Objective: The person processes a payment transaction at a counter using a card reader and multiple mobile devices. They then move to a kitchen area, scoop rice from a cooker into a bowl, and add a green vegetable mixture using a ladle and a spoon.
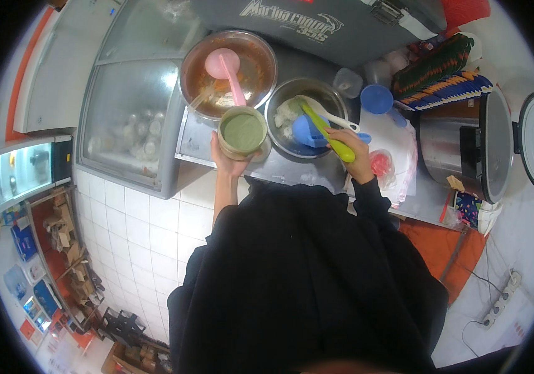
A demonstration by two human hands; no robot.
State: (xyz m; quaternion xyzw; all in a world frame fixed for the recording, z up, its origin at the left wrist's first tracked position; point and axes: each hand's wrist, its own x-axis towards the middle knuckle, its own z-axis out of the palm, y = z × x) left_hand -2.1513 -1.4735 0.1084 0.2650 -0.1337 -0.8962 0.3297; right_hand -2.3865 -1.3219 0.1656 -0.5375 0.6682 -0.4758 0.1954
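My left hand is closed around a green bowl, held up over the front edge of the metal table. The bowl's inside looks plain green. In my right hand is the lime-green handle of a rice paddle, which reaches into a steel pot. White rice lies at the pot's left side. A blue scoop and a white slotted spoon also rest in that pot, under and beside the paddle. The paddle's far end is hard to make out.
Left of the pot stands a steel basin of orange-brown liquid with a pink ladle. A grey cooler box is behind. To the right are a blue cup, a red-and-clear plastic bag and a large open rice cooker. A glass-topped freezer stands left.
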